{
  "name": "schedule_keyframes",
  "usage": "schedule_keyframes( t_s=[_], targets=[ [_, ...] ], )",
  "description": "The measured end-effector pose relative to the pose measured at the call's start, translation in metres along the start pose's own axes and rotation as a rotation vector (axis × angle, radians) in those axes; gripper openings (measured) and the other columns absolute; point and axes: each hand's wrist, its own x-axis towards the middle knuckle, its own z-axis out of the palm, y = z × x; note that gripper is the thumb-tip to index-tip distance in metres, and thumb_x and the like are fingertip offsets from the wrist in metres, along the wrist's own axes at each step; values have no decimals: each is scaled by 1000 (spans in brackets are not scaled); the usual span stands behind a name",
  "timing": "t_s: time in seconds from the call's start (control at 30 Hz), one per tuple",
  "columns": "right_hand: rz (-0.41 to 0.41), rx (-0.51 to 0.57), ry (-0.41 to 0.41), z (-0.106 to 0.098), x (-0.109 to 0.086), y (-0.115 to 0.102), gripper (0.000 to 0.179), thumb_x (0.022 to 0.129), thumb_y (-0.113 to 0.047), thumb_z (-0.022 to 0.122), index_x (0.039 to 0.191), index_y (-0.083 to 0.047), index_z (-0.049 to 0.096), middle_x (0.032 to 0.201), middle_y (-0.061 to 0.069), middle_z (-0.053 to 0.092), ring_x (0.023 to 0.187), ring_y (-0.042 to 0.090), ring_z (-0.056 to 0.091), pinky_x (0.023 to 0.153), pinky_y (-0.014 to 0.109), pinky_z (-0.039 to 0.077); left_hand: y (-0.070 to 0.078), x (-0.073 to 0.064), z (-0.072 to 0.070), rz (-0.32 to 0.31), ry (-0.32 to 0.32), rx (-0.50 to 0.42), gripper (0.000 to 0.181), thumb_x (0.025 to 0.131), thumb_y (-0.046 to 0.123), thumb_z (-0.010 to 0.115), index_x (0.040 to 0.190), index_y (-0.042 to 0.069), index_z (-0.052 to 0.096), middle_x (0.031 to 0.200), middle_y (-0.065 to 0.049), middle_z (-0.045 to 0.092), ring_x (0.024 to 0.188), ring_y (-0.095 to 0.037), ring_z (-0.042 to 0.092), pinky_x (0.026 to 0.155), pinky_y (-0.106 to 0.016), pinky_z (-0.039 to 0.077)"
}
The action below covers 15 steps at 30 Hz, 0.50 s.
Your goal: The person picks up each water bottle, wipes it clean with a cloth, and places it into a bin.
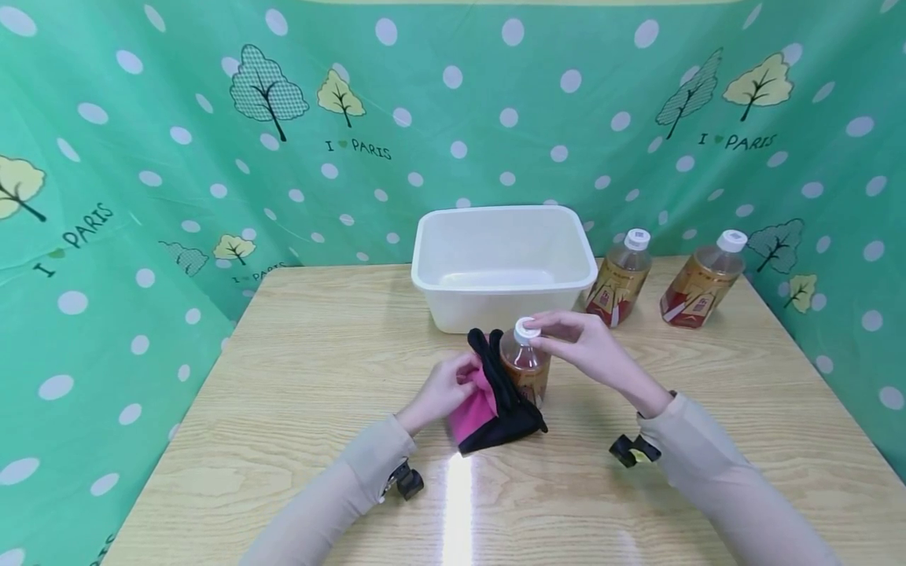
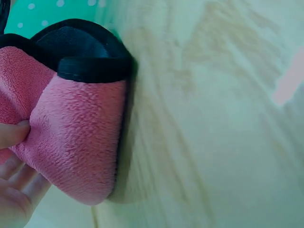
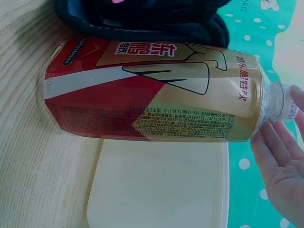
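In the head view my left hand pinches a soft pink fleece bag with a black lining and rim. The left wrist view shows thumb and fingers gripping the pink fleece, its black mouth gaping at the top. My right hand pinches the white cap of a plastic drink bottle between thumb and fingers. Upright, the bottle stands close beside the bag's black side, which hides part of its lower body. Its red and gold label faces the right wrist camera.
Behind the hands stands a white plastic tub. Two similar bottles, a nearer-tub one and a far-right one, stand to its right at the back of the wooden table. A green dotted curtain hangs behind.
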Motion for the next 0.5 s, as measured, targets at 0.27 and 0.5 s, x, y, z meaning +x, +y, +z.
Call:
schedule_keyframes(
  t_s=[0.27, 0.5],
  targets=[
    [-8, 4, 2, -1, 0, 1, 28, 80, -18, 63, 104, -3, 62, 112, 11, 59, 101, 22, 56, 81, 28, 49, -28, 1, 10, -1, 8, 58, 26, 67, -17, 52, 88, -1, 55, 86, -10, 61, 80, -16, 54, 72, -24, 46],
    [-18, -1, 0, 0, 0, 3, 27, 81, -19, 63, 103, -5, 63, 111, 9, 59, 100, 20, 56, 78, 28, 50, -29, 0, 12, 15, 25, 76, 24, 66, -16, 52, 85, -1, 54, 83, -9, 60, 77, -16, 52, 70, -25, 46]
  ],
)
